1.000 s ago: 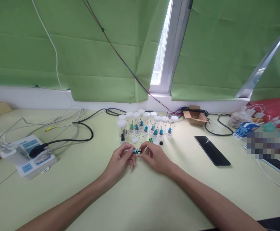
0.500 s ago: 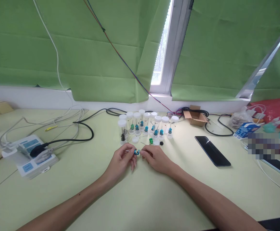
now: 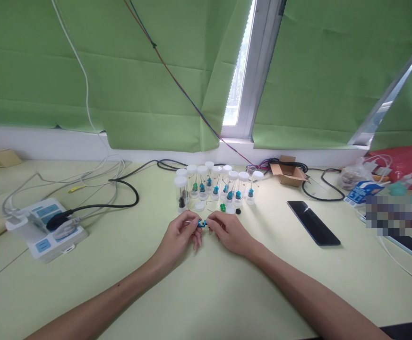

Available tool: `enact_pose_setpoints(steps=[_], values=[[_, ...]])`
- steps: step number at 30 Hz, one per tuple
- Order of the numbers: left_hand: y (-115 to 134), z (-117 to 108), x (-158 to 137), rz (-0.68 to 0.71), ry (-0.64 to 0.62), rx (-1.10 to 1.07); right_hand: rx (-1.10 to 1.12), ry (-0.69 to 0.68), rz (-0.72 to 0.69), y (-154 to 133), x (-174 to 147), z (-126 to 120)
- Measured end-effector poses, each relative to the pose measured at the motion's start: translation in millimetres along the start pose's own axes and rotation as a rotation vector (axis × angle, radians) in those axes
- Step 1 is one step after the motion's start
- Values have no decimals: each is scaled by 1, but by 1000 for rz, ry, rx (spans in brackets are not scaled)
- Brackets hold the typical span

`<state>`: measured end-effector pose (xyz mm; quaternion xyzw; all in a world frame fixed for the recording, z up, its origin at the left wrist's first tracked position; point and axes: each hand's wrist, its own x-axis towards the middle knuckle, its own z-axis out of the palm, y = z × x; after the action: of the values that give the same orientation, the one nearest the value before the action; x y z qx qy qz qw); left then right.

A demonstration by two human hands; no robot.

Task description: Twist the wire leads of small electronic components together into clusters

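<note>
Between thumb and fingers, my left hand [image 3: 182, 234] pinches a small blue part with a thin metal pin [image 3: 201, 224]. Opposite it, my right hand [image 3: 227, 231] is closed at the part's right end, its fingertips pressed together there. The part is too small to make out its exact kind. Just beyond my hands lie a white round cap [image 3: 199, 206], a small green piece [image 3: 222, 207] and a black round piece [image 3: 238, 211]. Behind them stand several clear tubes with white lids [image 3: 181, 194], holding blue, green or black pieces on thin stems.
On the left sits a white power strip [image 3: 55, 231] with plugs and cables. A black phone [image 3: 313, 223] lies to the right. Farther back are an open cardboard box [image 3: 288, 174], a black cable [image 3: 322, 189] and a blue-and-white packet [image 3: 364, 192].
My right fingertips stay at the right end of the blue part, which now looks slightly turned. The view has shifted a little; the other things have stayed put.
</note>
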<state>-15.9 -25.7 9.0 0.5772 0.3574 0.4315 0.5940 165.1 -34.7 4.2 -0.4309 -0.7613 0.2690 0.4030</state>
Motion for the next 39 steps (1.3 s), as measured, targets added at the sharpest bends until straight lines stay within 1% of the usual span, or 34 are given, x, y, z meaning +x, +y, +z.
enact_pose_setpoints(steps=[9, 19, 26, 33, 39], values=[[-3, -3, 2, -12, 28, -52, 82, 5, 4, 5, -3, 1], [-2, -2, 1, 3, 15, -14, 57, -4, -26, 4, -1, 1], [0, -1, 0, 4, 7, 4, -24, -5, -18, 2, -1, -1], [-2, -1, -1, 9, -21, 32, -28, -59, -6, 0, 0, -2], [-4, -2, 0, 14, -36, 29, -11, -77, -1, 1, 0, -1]])
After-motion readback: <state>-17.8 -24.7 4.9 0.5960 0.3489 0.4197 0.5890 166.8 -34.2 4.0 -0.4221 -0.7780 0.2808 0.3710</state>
